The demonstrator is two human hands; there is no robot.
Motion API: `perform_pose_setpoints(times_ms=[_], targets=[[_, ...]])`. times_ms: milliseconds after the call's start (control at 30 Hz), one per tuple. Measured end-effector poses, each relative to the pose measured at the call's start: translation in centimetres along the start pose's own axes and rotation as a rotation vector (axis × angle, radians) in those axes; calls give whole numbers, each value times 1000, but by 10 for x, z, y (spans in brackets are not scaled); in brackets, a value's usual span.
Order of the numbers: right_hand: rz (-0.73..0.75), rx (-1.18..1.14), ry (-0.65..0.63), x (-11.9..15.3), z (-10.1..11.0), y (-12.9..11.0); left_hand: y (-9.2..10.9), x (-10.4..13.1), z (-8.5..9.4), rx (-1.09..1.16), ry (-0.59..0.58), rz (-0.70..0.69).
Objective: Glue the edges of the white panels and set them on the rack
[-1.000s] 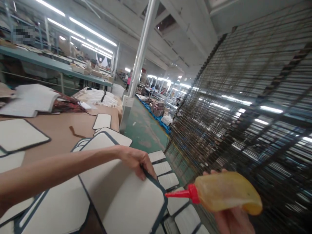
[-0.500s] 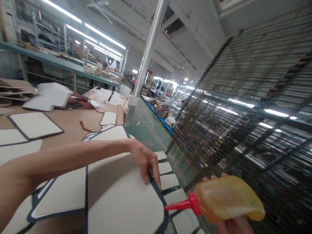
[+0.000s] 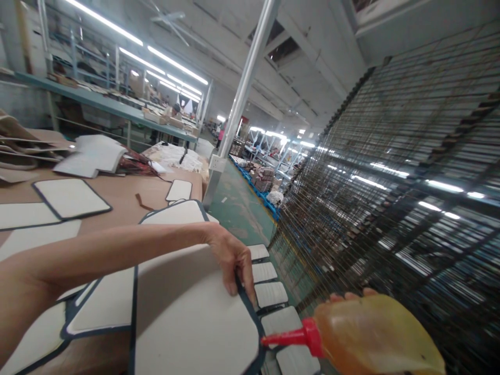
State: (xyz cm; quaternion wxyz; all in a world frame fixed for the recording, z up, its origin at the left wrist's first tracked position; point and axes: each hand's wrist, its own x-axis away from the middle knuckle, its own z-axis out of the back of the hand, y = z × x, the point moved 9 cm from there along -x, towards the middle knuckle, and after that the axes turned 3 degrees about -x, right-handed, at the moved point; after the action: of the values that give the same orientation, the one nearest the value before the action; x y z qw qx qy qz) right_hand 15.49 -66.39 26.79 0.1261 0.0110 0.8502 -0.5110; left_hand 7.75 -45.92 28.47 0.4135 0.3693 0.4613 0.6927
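Note:
My left hand (image 3: 231, 256) pinches the edge of a cream panel (image 3: 191, 317) with a dark blue border, thumb on its face and fingers at the rim. My left forearm crosses over the panel. In my right hand (image 3: 351, 297) is a soft squeeze bottle (image 3: 375, 333) of amber liquid, which looks like glue. The bottle lies tilted on its side, and its red nozzle (image 3: 287, 338) points left, with the tip at the panel's dark right border near the corner. Most of my right hand is hidden behind the bottle.
More bordered panels (image 3: 76, 199) lie on the brown table (image 3: 117, 188). Several smaller pale pieces (image 3: 271, 294) are lined up beyond the held panel. A tall wire rack (image 3: 390, 172) stands close on the right. A metal post (image 3: 244, 83) rises at the table's far corner.
The bottle has moved slightly down, its nozzle tip sliding a little along the panel's border. My left hand keeps its grip. The whole view has shifted slightly.

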Motion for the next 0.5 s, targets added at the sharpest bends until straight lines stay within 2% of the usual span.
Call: perform_pose_setpoints(times_ms=[200, 300, 433, 500], targets=[[32, -14, -75, -6, 5, 6, 4, 6, -5, -13, -16, 8], [-27, -48, -115, -10, 5, 3, 7, 11, -4, -22, 15, 13], [-160, 26, -307, -14, -4, -2, 7, 17, -2, -34, 41, 10], [-93, 142, -372, -17, -3, -3, 5, 20, 1, -31, 67, 12]])
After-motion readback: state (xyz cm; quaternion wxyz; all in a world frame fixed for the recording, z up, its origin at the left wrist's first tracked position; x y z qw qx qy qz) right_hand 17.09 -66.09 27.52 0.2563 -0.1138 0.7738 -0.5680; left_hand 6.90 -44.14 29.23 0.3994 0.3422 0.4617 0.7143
